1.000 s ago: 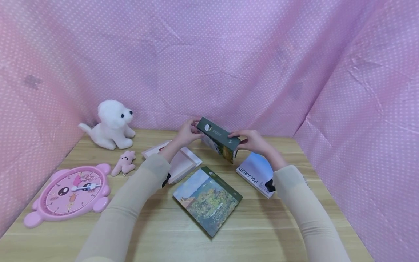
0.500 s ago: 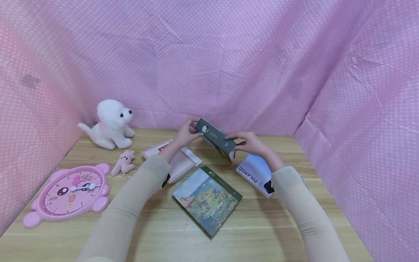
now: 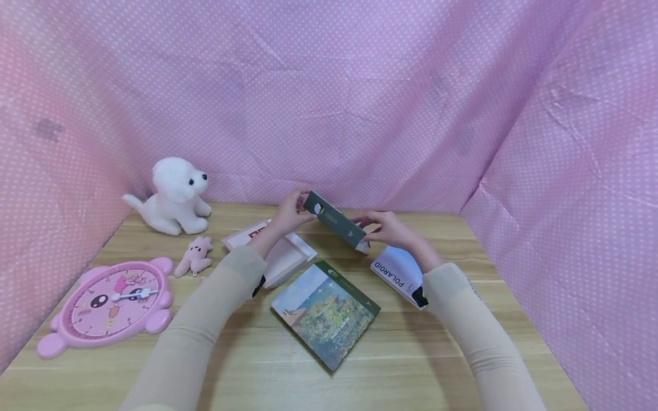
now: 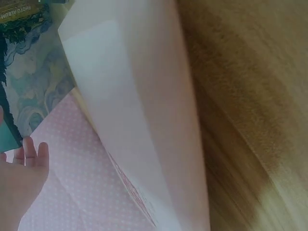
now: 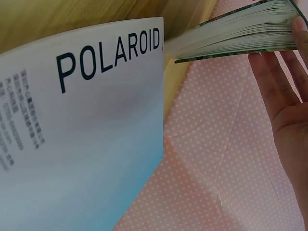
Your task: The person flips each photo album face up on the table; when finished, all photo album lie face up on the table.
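Note:
A photo album (image 3: pixel 334 221) with a dark green spine stands tilted toward the back of the table, spine up, between both hands. At its left end my left hand (image 3: pixel 289 216) grips the spine edge. My right hand (image 3: pixel 389 229) grips the right end, thumb and fingers on opposite covers. In the right wrist view, the album's page edges (image 5: pixel 245 32) show between the covers. The left wrist view catches its painted blue-green cover (image 4: pixel 36 77). A second photo album (image 3: pixel 329 317) lies flat on the table in front, cover up.
Below the left forearm lies a white and pale pink box (image 3: pixel 285 260). A white-blue POLAROID box (image 3: pixel 398 274) sits under the right wrist. To the left are a white plush dog (image 3: pixel 180 194), a small pink plush toy (image 3: pixel 195 256) and a pink toy clock (image 3: pixel 113 302). Pink dotted cloth (image 3: pixel 329 103) hangs behind.
The held album has moved slightly down and left and its front cover has turned out of sight, leaving mostly the spine showing. Both hands have moved with it.

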{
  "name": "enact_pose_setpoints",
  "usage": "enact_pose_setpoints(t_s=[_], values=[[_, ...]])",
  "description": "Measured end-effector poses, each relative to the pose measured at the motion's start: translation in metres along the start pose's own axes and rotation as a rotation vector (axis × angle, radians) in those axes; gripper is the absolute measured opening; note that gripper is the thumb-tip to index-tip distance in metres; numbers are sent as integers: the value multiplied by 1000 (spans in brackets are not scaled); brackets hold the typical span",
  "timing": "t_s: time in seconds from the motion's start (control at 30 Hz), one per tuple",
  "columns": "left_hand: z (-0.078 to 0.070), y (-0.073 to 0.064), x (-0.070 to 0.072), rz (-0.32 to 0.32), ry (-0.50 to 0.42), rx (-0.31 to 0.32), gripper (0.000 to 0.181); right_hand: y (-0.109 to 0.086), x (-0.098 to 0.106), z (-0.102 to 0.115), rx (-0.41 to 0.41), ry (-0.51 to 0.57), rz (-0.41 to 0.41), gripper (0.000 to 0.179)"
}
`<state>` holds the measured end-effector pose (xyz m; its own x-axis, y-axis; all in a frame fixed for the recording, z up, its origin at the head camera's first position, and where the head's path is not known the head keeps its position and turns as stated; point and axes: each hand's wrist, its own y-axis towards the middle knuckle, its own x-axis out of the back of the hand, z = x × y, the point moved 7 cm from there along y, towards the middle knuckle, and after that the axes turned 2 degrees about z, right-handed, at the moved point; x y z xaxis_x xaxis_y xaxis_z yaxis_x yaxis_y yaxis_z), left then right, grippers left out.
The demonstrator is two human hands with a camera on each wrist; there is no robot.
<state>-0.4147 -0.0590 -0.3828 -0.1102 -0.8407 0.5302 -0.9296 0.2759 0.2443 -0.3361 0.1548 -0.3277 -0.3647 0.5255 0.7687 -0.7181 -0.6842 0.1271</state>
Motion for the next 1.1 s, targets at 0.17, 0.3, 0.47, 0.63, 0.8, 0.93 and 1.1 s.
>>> enact_pose_setpoints(t_s=[0.17, 0.3, 0.47, 0.63, 0.8, 0.93, 1.1], values=[[4, -1, -3, 12, 27, 0, 74, 1, -6, -11, -12, 14, 13, 48], [6, -1, -3, 7, 31, -9, 73, 5, -12, -31, 0, 31, 10, 50], [8, -1, -3, 2, 43, -16, 73, 10, -15, -49, 23, 31, 8, 49], [10, -2, -3, 35, 34, 7, 75, 12, -16, -51, 59, 1, 13, 48], [15, -5, -5, 103, 36, 35, 77, 15, -20, -53, 68, -39, 20, 46], [20, -7, -7, 151, 32, 43, 77, 17, -25, -55, 70, -14, 49, 46], [28, -10, -8, 196, 27, 51, 76, 17, -30, -58, 86, -8, 63, 46]])
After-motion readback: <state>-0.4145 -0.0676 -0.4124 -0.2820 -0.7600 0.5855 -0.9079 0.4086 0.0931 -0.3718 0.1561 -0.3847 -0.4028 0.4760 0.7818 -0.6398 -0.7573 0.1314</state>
